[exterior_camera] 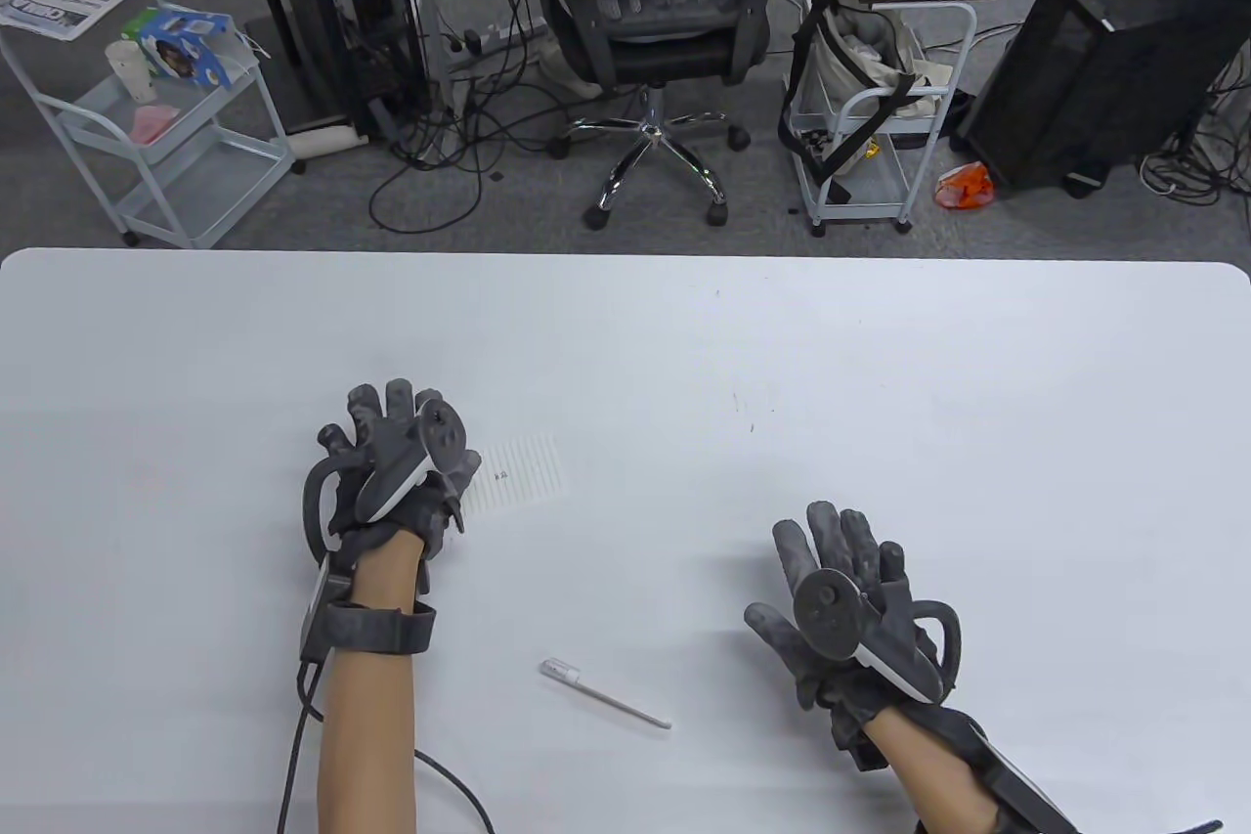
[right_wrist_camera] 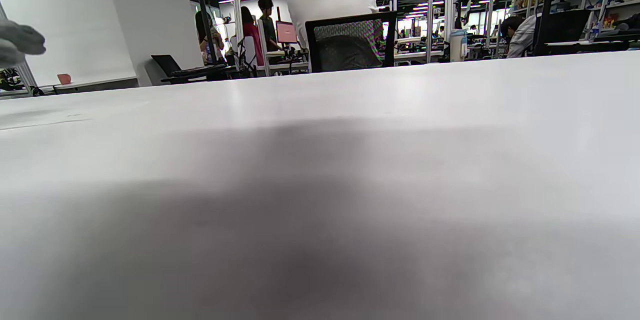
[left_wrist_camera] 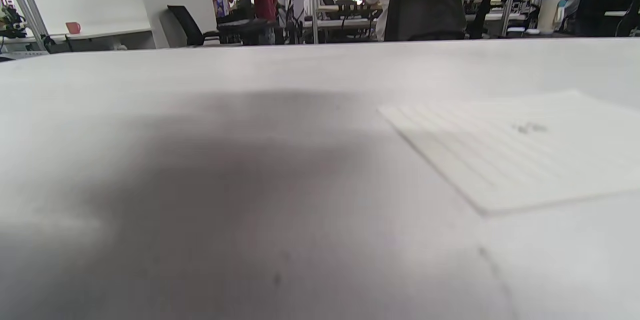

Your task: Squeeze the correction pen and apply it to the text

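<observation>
White desk [exterior_camera: 880, 365] spreads broad and bare around both gloved hands. Left hand [exterior_camera: 391, 472] rests, fingers spread, on the small lined paper slip [exterior_camera: 523, 474] edge; right hand [exterior_camera: 850, 614] lies flat, fingers wide, holding nothing. Slim white correction pen [exterior_camera: 604, 694] lies between them near the front edge: pick it up right-handed, keeping the slip pinned.

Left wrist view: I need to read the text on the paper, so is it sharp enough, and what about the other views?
Left wrist view: the white lined paper is soft, its small dark mark unreadable; a broad shadow darkens the white table. Table view: sharper, mark still tiny.
</observation>
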`<state>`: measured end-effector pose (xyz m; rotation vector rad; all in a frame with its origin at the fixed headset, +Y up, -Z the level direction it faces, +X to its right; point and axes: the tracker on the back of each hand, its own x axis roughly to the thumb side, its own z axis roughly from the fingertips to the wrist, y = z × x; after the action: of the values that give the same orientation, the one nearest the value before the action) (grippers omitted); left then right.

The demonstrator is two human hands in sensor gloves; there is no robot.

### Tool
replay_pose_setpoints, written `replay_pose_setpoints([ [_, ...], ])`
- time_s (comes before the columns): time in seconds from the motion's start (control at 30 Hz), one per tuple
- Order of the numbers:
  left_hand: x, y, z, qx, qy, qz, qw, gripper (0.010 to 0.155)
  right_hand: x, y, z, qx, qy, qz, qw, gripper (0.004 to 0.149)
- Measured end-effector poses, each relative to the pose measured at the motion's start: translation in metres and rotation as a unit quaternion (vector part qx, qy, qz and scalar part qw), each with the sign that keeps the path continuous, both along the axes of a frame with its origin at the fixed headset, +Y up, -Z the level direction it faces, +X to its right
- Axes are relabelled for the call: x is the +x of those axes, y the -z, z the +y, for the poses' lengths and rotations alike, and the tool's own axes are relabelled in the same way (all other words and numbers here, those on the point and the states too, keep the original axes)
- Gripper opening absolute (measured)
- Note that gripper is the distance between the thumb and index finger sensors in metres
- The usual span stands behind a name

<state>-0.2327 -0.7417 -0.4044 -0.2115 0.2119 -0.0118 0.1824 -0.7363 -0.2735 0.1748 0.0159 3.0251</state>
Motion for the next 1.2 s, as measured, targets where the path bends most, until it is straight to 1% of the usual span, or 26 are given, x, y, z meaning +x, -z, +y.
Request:
replay_pose_setpoints([
  [0.13, -0.005, 0.003, -0.02, -0.023, -0.027, 0.005, 0.999, 0.084, 0.0, 0.001, -0.001, -0.006, -0.002, 0.0, 1.0, 0.082],
  [0.3, -0.009, 0.004, -0.034, -0.045, -0.022, 0.011, 0.999, 0.083, -0.002, 0.0, -0.001, -0.011, -0.003, 0.002, 1.0, 0.082],
  [0.33, -0.01, 0.005, -0.036, -0.061, -0.03, 0.013, 0.998, 0.083, -0.002, 0.0, -0.001, -0.013, -0.004, 0.003, 1.0, 0.082],
  [0.37, -0.011, 0.005, -0.038, -0.065, -0.037, 0.013, 0.997, 0.083, -0.002, 0.0, -0.002, -0.013, -0.004, 0.003, 1.0, 0.082],
  [0.6, -0.013, 0.004, -0.041, -0.085, -0.056, 0.012, 0.995, 0.083, -0.002, 0.0, -0.001, -0.017, -0.005, -0.001, 1.0, 0.082],
  [0.8, -0.01, 0.0, -0.036, -0.062, -0.056, -0.002, 0.996, 0.082, -0.002, 0.0, -0.001, -0.021, -0.006, -0.003, 1.0, 0.081],
  [0.97, -0.008, 0.001, -0.04, -0.094, -0.049, -0.002, 0.994, 0.082, -0.002, 0.001, -0.001, -0.024, -0.008, -0.003, 1.0, 0.082],
  [1.1, -0.008, -0.001, -0.04, -0.098, -0.07, 0.001, 0.993, 0.081, -0.002, 0.001, -0.002, -0.027, -0.01, -0.005, 1.0, 0.081],
  [1.2, -0.007, -0.002, -0.039, -0.091, -0.079, 0.003, 0.993, 0.08, -0.003, 0.001, -0.002, -0.029, -0.009, -0.005, 1.0, 0.081],
])
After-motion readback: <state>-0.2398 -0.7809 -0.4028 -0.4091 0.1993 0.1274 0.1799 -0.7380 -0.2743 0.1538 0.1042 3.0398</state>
